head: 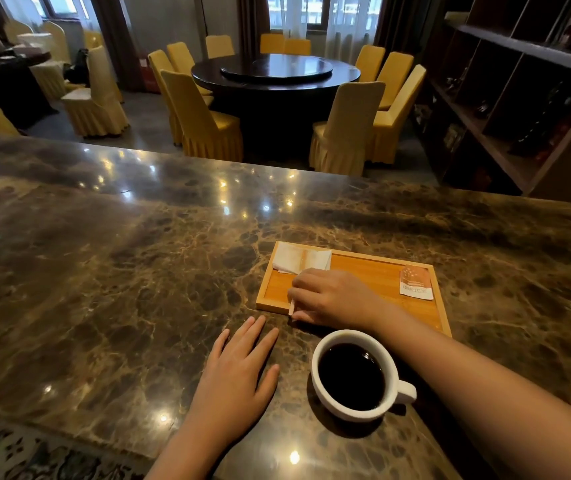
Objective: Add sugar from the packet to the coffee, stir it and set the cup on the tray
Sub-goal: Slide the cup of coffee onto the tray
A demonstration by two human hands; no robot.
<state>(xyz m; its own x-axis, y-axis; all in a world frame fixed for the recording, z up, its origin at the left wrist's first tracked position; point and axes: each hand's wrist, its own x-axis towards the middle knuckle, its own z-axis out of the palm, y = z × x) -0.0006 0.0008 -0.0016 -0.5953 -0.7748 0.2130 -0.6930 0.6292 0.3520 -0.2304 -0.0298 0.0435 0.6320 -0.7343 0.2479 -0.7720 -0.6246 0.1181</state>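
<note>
Nothing was done yet: packet (pixel 416 283) lay sealed on tray (pixel 377 271), cup (pixel 356 375) off it; right hand (pixel 329 297) pinched a pale stick (pixel 291 306), left hand (pixel 239 368) lay flat

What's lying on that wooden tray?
On the tray: a folded napkin at its far left corner and an orange packet at the far right. The right hand covers part of it, pinching a thin white stick.

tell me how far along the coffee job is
Nothing looks done yet: the sugar packet lies on the tray, the cup on the counter. In hand: the right hand is over the tray's near edge, touching a thin white stick. Left hand rests flat. Left: sugar, stirring, cup onto tray.
</note>
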